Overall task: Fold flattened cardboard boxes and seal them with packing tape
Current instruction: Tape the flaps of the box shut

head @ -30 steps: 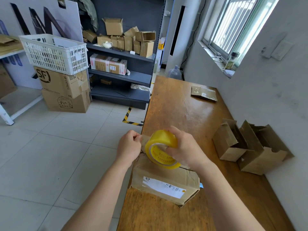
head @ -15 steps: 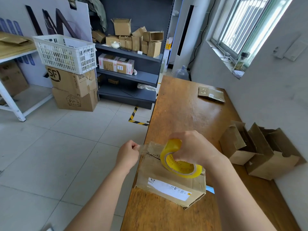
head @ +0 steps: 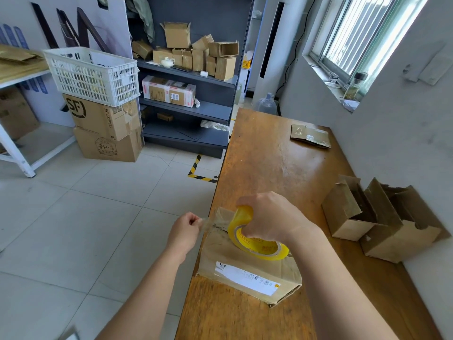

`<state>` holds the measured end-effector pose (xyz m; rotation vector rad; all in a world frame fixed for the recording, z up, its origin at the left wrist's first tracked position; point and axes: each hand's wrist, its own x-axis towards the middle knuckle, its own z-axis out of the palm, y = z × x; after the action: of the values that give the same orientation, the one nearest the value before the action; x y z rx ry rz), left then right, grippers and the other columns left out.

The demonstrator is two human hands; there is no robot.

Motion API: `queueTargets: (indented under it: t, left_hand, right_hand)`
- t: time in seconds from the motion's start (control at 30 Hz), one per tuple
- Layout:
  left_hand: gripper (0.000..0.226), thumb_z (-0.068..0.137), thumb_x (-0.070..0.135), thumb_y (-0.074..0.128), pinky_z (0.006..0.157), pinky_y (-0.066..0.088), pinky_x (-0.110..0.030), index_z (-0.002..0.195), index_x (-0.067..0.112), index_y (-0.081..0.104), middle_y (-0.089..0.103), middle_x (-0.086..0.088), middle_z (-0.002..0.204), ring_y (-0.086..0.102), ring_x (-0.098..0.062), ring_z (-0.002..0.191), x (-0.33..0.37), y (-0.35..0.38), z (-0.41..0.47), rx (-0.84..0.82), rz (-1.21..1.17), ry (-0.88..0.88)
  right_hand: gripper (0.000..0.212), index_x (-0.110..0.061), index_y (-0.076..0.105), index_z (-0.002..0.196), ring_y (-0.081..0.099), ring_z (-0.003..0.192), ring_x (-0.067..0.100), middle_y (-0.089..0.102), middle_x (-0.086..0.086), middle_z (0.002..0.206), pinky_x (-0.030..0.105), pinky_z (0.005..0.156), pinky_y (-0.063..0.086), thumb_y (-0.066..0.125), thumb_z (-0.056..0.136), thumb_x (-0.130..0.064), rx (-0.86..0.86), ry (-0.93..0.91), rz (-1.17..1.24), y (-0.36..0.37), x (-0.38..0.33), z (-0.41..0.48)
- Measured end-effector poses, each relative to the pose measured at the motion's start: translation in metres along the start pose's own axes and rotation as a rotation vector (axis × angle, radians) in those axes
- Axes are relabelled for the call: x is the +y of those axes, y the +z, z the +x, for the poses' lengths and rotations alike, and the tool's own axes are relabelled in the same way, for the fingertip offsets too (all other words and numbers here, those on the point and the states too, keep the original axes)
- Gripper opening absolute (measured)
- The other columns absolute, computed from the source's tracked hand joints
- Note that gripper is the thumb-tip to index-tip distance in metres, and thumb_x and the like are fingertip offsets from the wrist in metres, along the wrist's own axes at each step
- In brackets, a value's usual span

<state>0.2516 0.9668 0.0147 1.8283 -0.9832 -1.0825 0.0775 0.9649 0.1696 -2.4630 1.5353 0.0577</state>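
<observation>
A folded cardboard box (head: pixel 247 271) with a white label lies at the near left edge of the wooden table (head: pixel 274 168). My right hand (head: pixel 269 217) grips a yellow roll of packing tape (head: pixel 255 241) on top of the box, fingers through its core. My left hand (head: pixel 185 228) pinches the free end of the clear tape strip (head: pixel 213 224), stretched from the roll out past the box's left edge.
Two open-topped boxes (head: pixel 382 222) stand against the right wall. A flattened box (head: pixel 310 136) lies at the table's far end. Across the tiled floor are a dark shelf with boxes (head: pixel 196 62), stacked cartons (head: pixel 105 128) and a white basket (head: pixel 93 74).
My right hand has lowered the tape roll onto the box top and drawn it right. The strip between my hands has lengthened. The view has shifted a little.
</observation>
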Motion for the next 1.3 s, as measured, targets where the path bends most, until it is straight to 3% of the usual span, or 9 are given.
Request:
queueTargets:
  t: [0.4, 0.6, 0.7, 0.8, 0.83, 0.9, 0.97, 1.1, 1.3]
  left_hand:
    - [0.023, 0.098, 0.018, 0.053, 0.049, 0.036, -0.024, 0.076, 0.013, 0.054, 0.057, -0.002, 0.068, 0.047, -0.014, 0.059, -0.003, 0.021, -0.006, -0.103, -0.229, -0.133]
    - [0.033, 0.100, 0.038, 0.044, 0.053, 0.030, -0.028, 0.078, 0.014, 0.046, 0.050, -0.002, 0.070, 0.042, -0.014, 0.061, -0.013, 0.020, -0.008, -0.187, -0.045, -0.174]
    - [0.029, 0.098, 0.031, 0.050, 0.054, 0.031, -0.028, 0.075, 0.013, 0.048, 0.052, -0.003, 0.070, 0.042, -0.014, 0.060, -0.018, 0.021, -0.008, -0.121, 0.137, -0.098]
    - [0.025, 0.095, 0.025, 0.058, 0.055, 0.039, -0.026, 0.072, 0.014, 0.055, 0.058, -0.002, 0.069, 0.051, -0.016, 0.063, -0.006, 0.016, -0.011, 0.081, 0.059, 0.050]
    - [0.023, 0.097, 0.027, 0.055, 0.060, 0.045, -0.028, 0.079, 0.015, 0.061, 0.063, -0.003, 0.075, 0.057, -0.018, 0.068, -0.002, 0.016, -0.012, 0.126, -0.018, 0.110]
    - [0.030, 0.102, 0.034, 0.043, 0.086, 0.052, -0.035, 0.110, 0.019, 0.067, 0.069, 0.001, 0.105, 0.063, -0.016, 0.097, 0.007, 0.021, -0.017, 0.055, -0.107, 0.165]
    - [0.042, 0.103, 0.041, 0.034, 0.107, 0.042, -0.041, 0.137, 0.027, 0.053, 0.056, 0.008, 0.134, 0.051, -0.013, 0.124, 0.004, 0.030, -0.018, -0.145, -0.117, 0.126]
    - [0.046, 0.101, 0.046, 0.032, 0.112, 0.037, -0.045, 0.141, 0.030, 0.048, 0.050, 0.005, 0.144, 0.046, -0.017, 0.132, 0.007, 0.028, -0.003, -0.271, -0.089, 0.012]
    - [0.045, 0.105, 0.039, 0.025, 0.117, 0.024, -0.040, 0.149, 0.033, 0.032, 0.032, 0.004, 0.155, 0.029, -0.019, 0.143, 0.032, 0.038, -0.001, -0.250, 0.013, 0.115]
  right_hand:
    - [0.039, -0.029, 0.061, 0.116, 0.050, 0.085, 0.019, 0.056, -0.005, 0.091, 0.026, 0.064, 0.044, 0.068, 0.078, -0.027, 0.023, -0.017, -0.032, 0.001, -0.001, 0.002]
    - [0.034, -0.026, 0.063, 0.109, 0.055, 0.084, 0.020, 0.062, -0.002, 0.092, 0.029, 0.064, 0.051, 0.069, 0.075, -0.026, 0.029, -0.012, -0.027, 0.002, 0.000, 0.001]
    - [0.036, -0.028, 0.063, 0.111, 0.055, 0.086, 0.020, 0.063, -0.003, 0.093, 0.029, 0.067, 0.052, 0.069, 0.076, -0.027, 0.032, -0.021, -0.033, 0.002, 0.000, 0.001]
    - [0.037, -0.030, 0.062, 0.113, 0.053, 0.086, 0.019, 0.061, -0.006, 0.092, 0.028, 0.067, 0.049, 0.069, 0.076, -0.028, 0.040, -0.030, -0.035, 0.003, 0.000, 0.000]
    - [0.037, -0.029, 0.062, 0.113, 0.053, 0.086, 0.019, 0.061, -0.005, 0.093, 0.028, 0.068, 0.050, 0.069, 0.077, -0.028, 0.043, -0.031, -0.036, 0.003, 0.001, 0.000]
    - [0.034, -0.026, 0.063, 0.110, 0.056, 0.085, 0.019, 0.064, -0.004, 0.094, 0.030, 0.068, 0.053, 0.068, 0.076, -0.028, 0.050, -0.029, -0.045, 0.004, 0.001, 0.001]
    - [0.031, -0.024, 0.064, 0.106, 0.058, 0.082, 0.020, 0.065, -0.002, 0.090, 0.030, 0.066, 0.054, 0.067, 0.075, -0.028, 0.057, -0.030, -0.066, 0.005, 0.000, 0.002]
    - [0.028, -0.023, 0.063, 0.104, 0.058, 0.080, 0.021, 0.064, -0.002, 0.087, 0.028, 0.062, 0.050, 0.067, 0.076, -0.030, 0.079, -0.043, -0.088, 0.008, 0.002, 0.002]
    - [0.042, -0.025, 0.060, 0.116, 0.058, 0.086, 0.021, 0.065, -0.003, 0.096, 0.032, 0.072, 0.053, 0.068, 0.078, -0.039, 0.100, -0.070, -0.073, 0.009, 0.004, -0.001]
